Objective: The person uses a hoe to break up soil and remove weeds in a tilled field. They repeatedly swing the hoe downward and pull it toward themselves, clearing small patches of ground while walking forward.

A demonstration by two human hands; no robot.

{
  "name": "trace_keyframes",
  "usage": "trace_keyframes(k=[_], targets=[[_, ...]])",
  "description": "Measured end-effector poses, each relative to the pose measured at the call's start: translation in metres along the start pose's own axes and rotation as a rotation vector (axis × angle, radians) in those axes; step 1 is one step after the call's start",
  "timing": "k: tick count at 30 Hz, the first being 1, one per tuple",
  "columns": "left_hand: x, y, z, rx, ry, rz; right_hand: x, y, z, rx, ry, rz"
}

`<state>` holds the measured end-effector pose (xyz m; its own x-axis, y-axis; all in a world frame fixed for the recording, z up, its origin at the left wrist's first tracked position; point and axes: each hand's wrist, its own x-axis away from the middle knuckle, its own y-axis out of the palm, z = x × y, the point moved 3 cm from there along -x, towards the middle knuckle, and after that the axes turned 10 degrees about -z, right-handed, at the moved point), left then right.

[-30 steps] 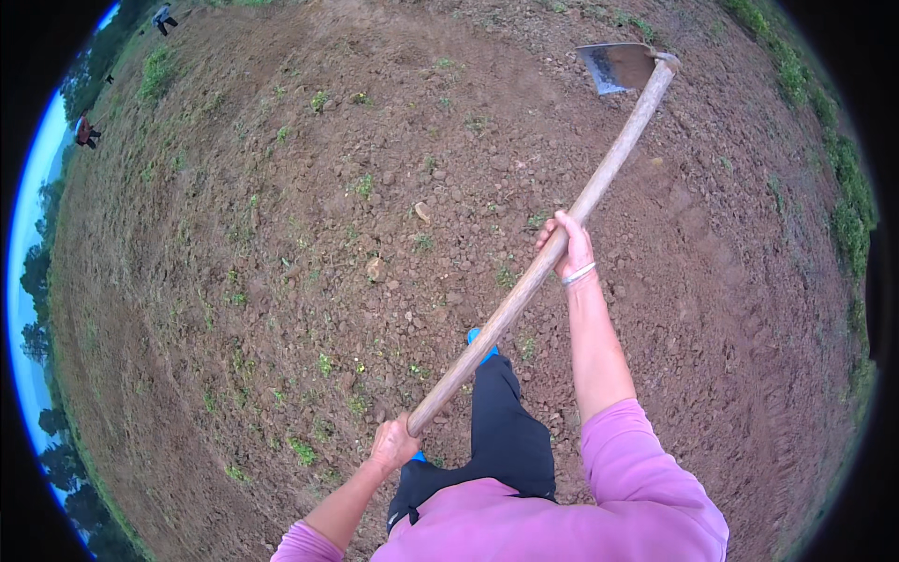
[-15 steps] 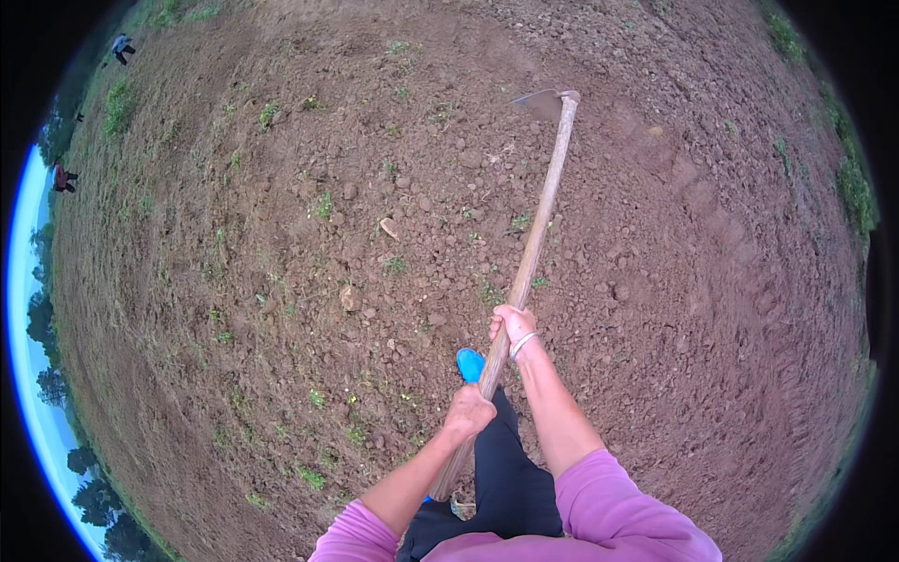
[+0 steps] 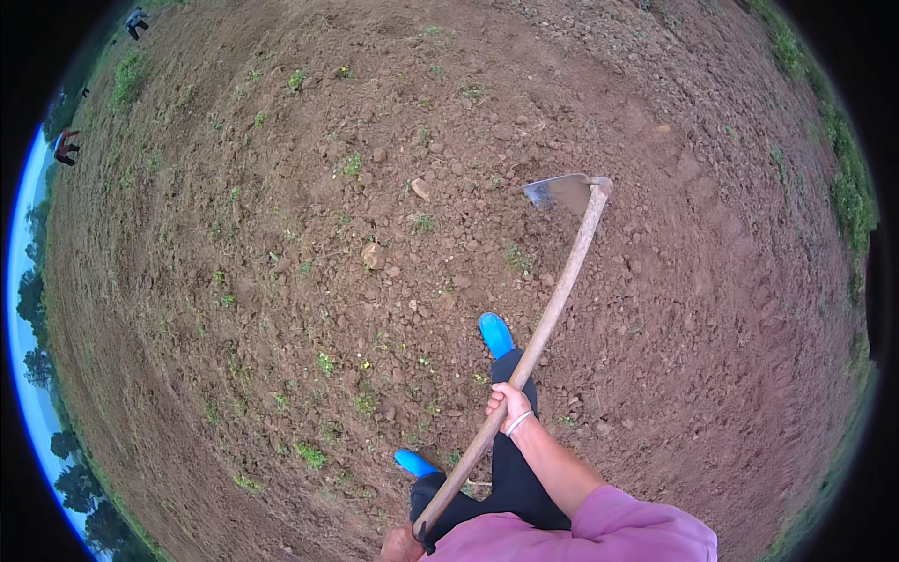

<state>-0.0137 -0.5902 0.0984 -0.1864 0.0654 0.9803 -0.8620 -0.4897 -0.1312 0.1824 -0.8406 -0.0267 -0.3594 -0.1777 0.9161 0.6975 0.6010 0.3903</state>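
Observation:
A hoe (image 3: 552,309) with a long wooden handle runs slantwise from the lower edge up to the right. Its wide metal blade (image 3: 565,193) hangs at the far end, pointing left, close over the brown soil; whether it touches cannot be told. My right hand (image 3: 510,405), with a pale band at the wrist, is wrapped round the lower part of the handle. At the bottom edge my left hand (image 3: 401,544) is closed at the butt end of the handle, its fingers mostly hidden.
Loose, cloddy soil (image 3: 309,393) with small green weeds surrounds me. My blue shoes (image 3: 495,334) stand on it, one ahead of the other. A larger clod (image 3: 374,256) lies left of the hoe. Stooping people (image 3: 137,23) are far off at the upper left.
The hoe has been drawn back toward me, its blade now nearer and slightly farther right. Both hands have come lower, the left down to the bottom edge. The second blue shoe now shows clearly.

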Motion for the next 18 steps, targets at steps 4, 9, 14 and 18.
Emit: trace_keyframes(k=[4,9,14,18], targets=[[-0.009,0.003,0.001,0.08,0.227,0.095,0.029,0.03,-0.006,0.151,-0.16,-0.106],[-0.069,-0.064,0.087,-0.026,0.28,0.32,0.048,0.113,-0.125,0.221,-0.408,-0.345],[-0.096,-0.143,0.195,0.07,0.419,0.415,0.035,0.188,-0.256,0.306,-0.635,-0.322],[-0.09,-0.145,0.221,0.2,0.395,0.437,-0.038,0.182,-0.277,0.307,-0.533,-0.289]])
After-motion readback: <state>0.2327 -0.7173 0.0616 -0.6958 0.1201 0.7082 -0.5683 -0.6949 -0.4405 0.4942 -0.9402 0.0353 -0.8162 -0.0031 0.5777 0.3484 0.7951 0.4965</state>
